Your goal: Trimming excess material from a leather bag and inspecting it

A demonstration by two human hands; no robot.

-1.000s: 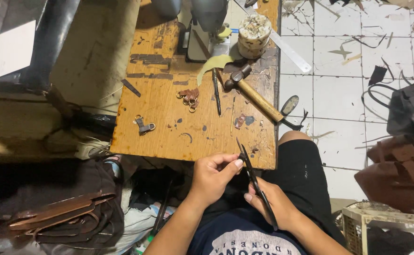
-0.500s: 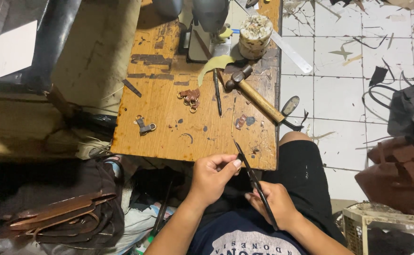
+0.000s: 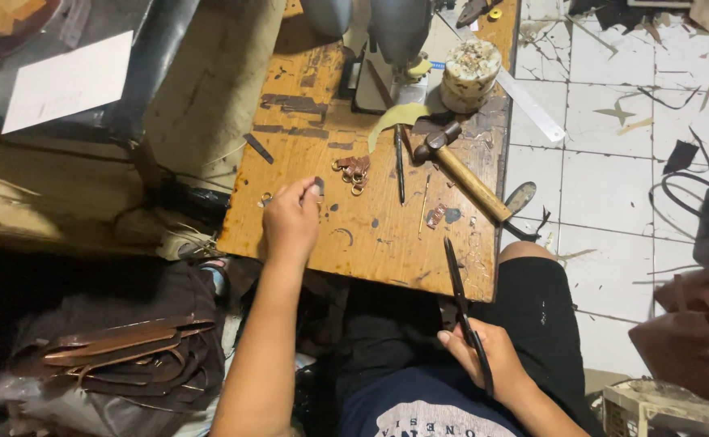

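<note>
Left hand (image 3: pixel 291 220) reaches over the worn wooden work board (image 3: pixel 371 235), fingertips pinched on a small dark scrap (image 3: pixel 320 186); bare board lies beyond and right of it, the near edge under the wrist. Just right of the fingertips sits a cluster of coppery metal rings (image 3: pixel 354 171). Right hand (image 3: pixel 484 356), off the board near the lap, grips long black scissors (image 3: pixel 461 311), blades pointing over the board's near edge. Round pale tin (image 3: pixel 470 74) stands far beyond; contents unclear.
</note>
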